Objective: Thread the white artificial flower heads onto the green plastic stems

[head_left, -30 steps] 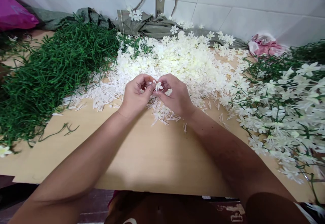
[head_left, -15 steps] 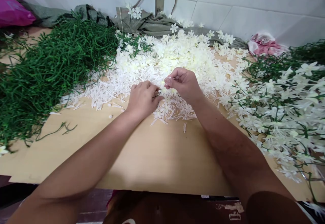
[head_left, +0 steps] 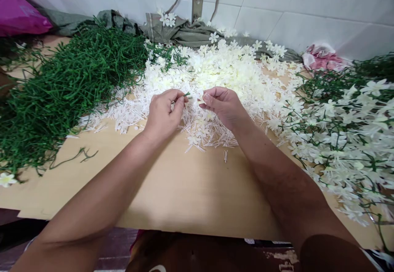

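Observation:
My left hand [head_left: 166,109] pinches a green plastic stem [head_left: 186,94], whose tip points right from between thumb and forefinger. Facing it a short way off, my right hand [head_left: 223,105] is closed on a small white artificial flower [head_left: 201,96], mostly covered by the fingers. Beneath and behind both hands spreads a heap of loose white flower heads [head_left: 227,68] with pale yellow centres. Thin white sticks [head_left: 212,134] lie in a layer around and below the hands.
A large pile of green stems [head_left: 76,66] lies at the left. Flowers fitted on green stems [head_left: 341,128] cover the right side. Cardboard [head_left: 184,185] covers the table up to its front edge. A pink bag [head_left: 21,11] and grey cloth [head_left: 191,33] lie near the tiled wall.
My left hand has turned and shifted slightly left, so the green stem's tip now shows. My right hand stays nearly in place, fingers still closed. The view has shifted a little.

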Demonstrator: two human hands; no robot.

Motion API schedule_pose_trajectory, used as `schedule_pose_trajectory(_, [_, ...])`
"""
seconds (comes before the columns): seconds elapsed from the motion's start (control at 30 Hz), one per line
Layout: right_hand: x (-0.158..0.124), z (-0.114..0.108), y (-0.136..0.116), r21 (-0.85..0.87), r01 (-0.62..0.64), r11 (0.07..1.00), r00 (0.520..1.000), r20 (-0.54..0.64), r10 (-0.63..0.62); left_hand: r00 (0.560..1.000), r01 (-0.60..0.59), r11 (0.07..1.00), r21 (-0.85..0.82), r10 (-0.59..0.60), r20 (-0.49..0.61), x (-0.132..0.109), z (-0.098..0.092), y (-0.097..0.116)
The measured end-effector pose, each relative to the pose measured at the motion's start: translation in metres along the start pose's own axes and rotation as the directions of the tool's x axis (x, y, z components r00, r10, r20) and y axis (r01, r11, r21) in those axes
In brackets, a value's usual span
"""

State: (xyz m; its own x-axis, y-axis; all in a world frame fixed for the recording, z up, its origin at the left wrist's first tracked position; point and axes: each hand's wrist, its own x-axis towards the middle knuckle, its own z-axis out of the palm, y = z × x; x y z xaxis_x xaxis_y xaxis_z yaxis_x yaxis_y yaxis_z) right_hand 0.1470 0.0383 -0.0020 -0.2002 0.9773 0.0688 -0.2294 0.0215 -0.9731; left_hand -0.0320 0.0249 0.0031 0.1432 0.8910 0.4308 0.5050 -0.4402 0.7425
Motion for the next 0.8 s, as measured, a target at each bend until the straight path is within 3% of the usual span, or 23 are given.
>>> schedule_pose_trajectory(0.1, [-0.003, 0.003, -0.001, 0.067, -0.011, 0.998, 1.000, 0.019, 0.009, 0.999, 0.044, 0.991, -0.124, -0.044, -0.001, 0.000, -0.001, 0.007])
schedule_pose_trajectory(0.2, [-0.005, 0.007, -0.002, 0.087, -0.024, 0.996, 0.999, 0.042, 0.020, 0.993, 0.105, 0.956, -0.274, -0.088, 0.074, 0.000, 0.002, 0.011])
schedule_pose_trajectory(0.33, [-0.005, 0.010, -0.002, 0.130, -0.061, 0.990, 0.994, 0.096, 0.049, 0.967, 0.223, 0.876, -0.427, -0.142, 0.212, 0.002, 0.007, 0.010])
schedule_pose_trajectory(0.47, [-0.006, 0.012, -0.001, 0.195, -0.110, 0.975, 0.990, 0.106, 0.090, 0.931, 0.360, 0.758, -0.544, -0.259, 0.256, 0.002, 0.012, 0.008])
schedule_pose_trajectory(0.57, [-0.007, 0.013, 0.000, 0.201, -0.136, 0.970, 0.988, 0.096, 0.119, 0.914, 0.405, 0.702, -0.586, -0.305, 0.265, 0.001, 0.014, 0.008])
schedule_pose_trajectory(0.8, [-0.006, 0.013, 0.004, 0.170, -0.147, 0.974, 0.986, 0.109, 0.130, 0.894, 0.447, 0.705, -0.550, -0.324, 0.311, 0.000, 0.018, 0.008])
